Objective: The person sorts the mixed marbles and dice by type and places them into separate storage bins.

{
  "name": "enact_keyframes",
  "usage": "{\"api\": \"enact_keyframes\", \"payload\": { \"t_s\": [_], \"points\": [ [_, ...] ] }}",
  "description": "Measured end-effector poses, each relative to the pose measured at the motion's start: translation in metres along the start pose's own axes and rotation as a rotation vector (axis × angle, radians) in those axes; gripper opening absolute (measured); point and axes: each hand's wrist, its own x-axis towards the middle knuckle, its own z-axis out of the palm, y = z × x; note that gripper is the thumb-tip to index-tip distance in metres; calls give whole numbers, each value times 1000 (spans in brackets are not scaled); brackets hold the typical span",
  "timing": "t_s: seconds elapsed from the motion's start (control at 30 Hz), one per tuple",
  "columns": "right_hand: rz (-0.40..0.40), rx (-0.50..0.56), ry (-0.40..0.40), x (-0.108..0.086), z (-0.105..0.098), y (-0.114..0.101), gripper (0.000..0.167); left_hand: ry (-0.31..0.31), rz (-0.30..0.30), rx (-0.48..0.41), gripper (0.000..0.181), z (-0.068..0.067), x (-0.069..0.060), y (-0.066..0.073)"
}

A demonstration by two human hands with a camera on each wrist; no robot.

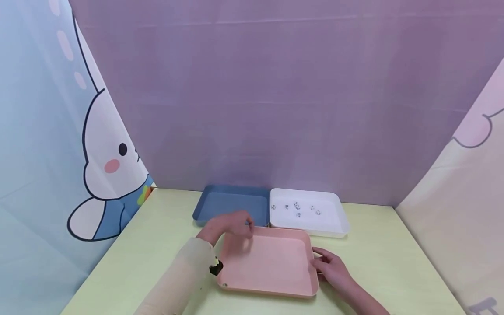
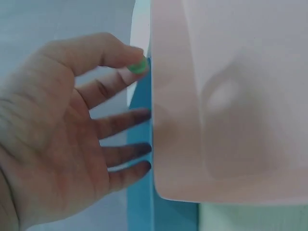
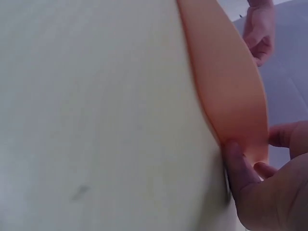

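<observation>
A shallow pink tray (image 1: 271, 262) lies on the table in front of the person. The left hand (image 1: 236, 223) is at its far left corner. In the left wrist view, the left fingertips (image 2: 139, 149) reach the tray's rim from outside, spread apart, and the bent thumb has a green spot at its tip. At the tray's right side, the right hand (image 1: 330, 267) holds the wall. In the right wrist view, one digit lies low on the outer wall of the pink tray (image 3: 226, 82) and the others are near its rim.
Behind the pink tray, a blue tray (image 1: 236, 201) stands at left and a white tray (image 1: 330, 218) at right. Several small pale pieces with dark marks (image 1: 298, 215) lie in the white tray. A purple cloth (image 1: 275, 109) hangs behind the pale yellow table (image 1: 134, 245).
</observation>
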Motion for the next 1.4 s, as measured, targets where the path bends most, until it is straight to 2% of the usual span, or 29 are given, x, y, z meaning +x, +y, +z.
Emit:
{"api": "enact_keyframes", "payload": {
  "t_s": [0.1,0.37,0.57,0.7,0.9,1.0,1.13,1.4],
  "points": [
    [-11,-32,-13,1,0,-4,47,-2,33,-57,9,2,6,-5],
    [-26,-85,-15,4,5,-9,47,25,101,-116,12,2,14,-16],
    [-35,-63,-47,2,10,-13,54,93,140,-149,10,2,14,-16],
    [-25,-39,-73,2,12,-13,56,154,123,-173,9,8,18,-19],
    [-1,-41,-44,6,10,-13,55,210,83,-221,16,17,30,-24],
    [8,-32,-52,7,8,-13,55,252,75,-254,13,19,35,-25],
    [21,-41,-51,7,7,-14,57,311,82,-301,7,20,40,-25],
    [36,-38,-58,6,7,-11,54,352,111,-321,10,24,51,-29]
  ]
}}
